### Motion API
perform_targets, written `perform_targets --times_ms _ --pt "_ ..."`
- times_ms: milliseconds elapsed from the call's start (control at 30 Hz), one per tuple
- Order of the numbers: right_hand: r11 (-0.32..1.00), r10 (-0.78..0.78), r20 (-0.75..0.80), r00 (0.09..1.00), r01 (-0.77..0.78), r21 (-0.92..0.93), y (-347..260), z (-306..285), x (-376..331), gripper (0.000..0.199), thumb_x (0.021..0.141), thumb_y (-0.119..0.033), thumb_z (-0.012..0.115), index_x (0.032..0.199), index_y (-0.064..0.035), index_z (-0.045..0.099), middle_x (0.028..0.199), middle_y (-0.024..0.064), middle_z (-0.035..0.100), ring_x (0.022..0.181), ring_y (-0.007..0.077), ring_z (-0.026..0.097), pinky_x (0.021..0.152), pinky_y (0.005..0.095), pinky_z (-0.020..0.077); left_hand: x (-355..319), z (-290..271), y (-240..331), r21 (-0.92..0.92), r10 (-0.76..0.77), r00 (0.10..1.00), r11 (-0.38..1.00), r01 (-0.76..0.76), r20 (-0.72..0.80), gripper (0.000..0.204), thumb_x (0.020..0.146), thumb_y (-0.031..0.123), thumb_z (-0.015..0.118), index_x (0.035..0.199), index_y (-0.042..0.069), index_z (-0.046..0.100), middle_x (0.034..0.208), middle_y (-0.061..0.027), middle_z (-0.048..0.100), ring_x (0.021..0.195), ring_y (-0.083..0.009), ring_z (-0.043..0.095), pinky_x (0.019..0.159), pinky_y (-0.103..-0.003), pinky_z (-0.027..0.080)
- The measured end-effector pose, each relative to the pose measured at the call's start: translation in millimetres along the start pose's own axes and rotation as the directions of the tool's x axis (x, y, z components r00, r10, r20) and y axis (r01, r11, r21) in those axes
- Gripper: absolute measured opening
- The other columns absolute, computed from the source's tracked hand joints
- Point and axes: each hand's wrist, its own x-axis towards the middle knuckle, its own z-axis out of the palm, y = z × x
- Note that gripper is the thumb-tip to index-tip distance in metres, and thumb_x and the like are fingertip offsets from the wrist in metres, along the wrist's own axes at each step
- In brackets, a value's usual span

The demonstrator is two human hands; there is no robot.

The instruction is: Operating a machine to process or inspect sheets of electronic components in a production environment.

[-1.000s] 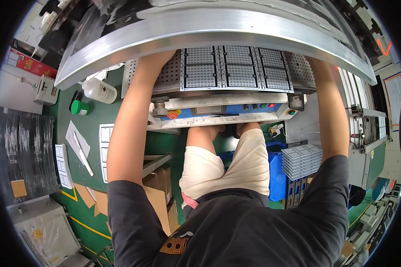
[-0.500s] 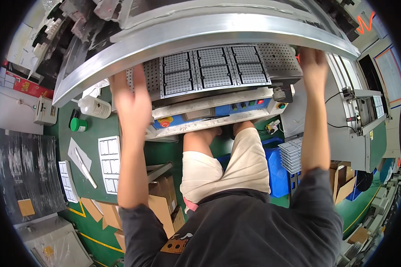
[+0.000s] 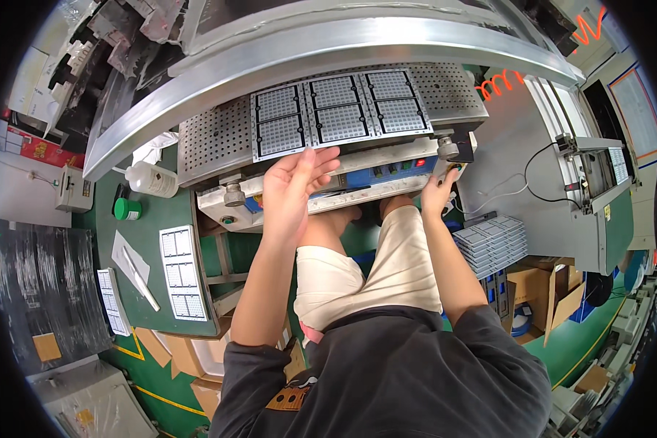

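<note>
One big machine [image 3: 358, 44] fills the upper half of view: curved bright-metal hood rim arcing left to right, grey perforated bed [image 3: 219, 139] beneath it.

Panel of circuit boards [image 3: 339, 111] lies flat on that perforated bed, near its front edge. Silvery-grey frame, six dark-outlined rectangular cells in two rows of three, each cell filled with a fine grid of small pale squares. Sits square to the bed, tilted slightly with the fisheye bend.

Front strip of machine [image 3: 372, 179] below the bed: white casing with a blue control band, small buttons, a round metal knob at each end.

Stack of similar grey panels [image 3: 493, 244] stands on the right, below the machine, well apart from the bed.

Sheets of gridded panels [image 3: 179, 274] rest on the green table at left, beside a white plastic bottle [image 3: 150, 179] and a green cap [image 3: 128, 209].

Left hand [image 3: 292, 190]: palm up-facing toward camera, fingers spread and loosely straight, tips touching the near edge of the panel; nothing gripped.

Right hand [image 3: 438, 191]: at the front strip just below the right-hand knob, fingers curled; cannot tell whether it grips anything.
</note>
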Motion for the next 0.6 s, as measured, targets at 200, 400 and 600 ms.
perform_targets --times_ms 200,400,600 --pt "0.998 -0.064 0.013 0.998 0.064 -0.028 2 -20 1 0.062 0.092 -0.017 0.056 0.143 0.0031 0.027 0.145 0.0235 0.034 0.13 0.0284 0.04 0.106 0.0321 0.0313 -9 13 -3 0.061 0.06 0.996 0.997 -0.056 -0.066 0.028 0.096 0.023 0.055 0.099 -0.004 0.062 0.1 -0.0152 0.069 0.085 -0.0167 0.066 0.069 -0.024 0.047" --pt "0.704 -0.33 0.65 0.685 -0.28 0.653 -166 -93 -90 0.04 0.097 -0.015 0.051 0.131 0.0041 0.043 0.12 0.0144 0.058 0.108 0.0228 0.058 0.095 0.0359 0.0458 -79 9 -24 0.146 0.13 0.98 0.983 -0.108 -0.151 0.025 0.096 0.017 0.053 0.1 -0.007 0.063 0.093 -0.0157 0.07 0.078 -0.0161 0.067 0.064 -0.023 0.049" --pt "0.565 -0.289 0.671 0.683 -0.444 0.696 -175 -113 -159 0.036 0.097 -0.02 0.052 0.124 0.004 0.048 0.109 0.0138 0.062 0.099 0.0222 0.062 0.087 0.0368 0.0503 -152 -1 -64 0.179 0.123 0.982 0.979 -0.095 -0.147 0.027 0.096 0.018 0.054 0.105 -0.006 0.062 0.087 -0.0131 0.07 0.075 -0.0163 0.067 0.064 -0.024 0.05"
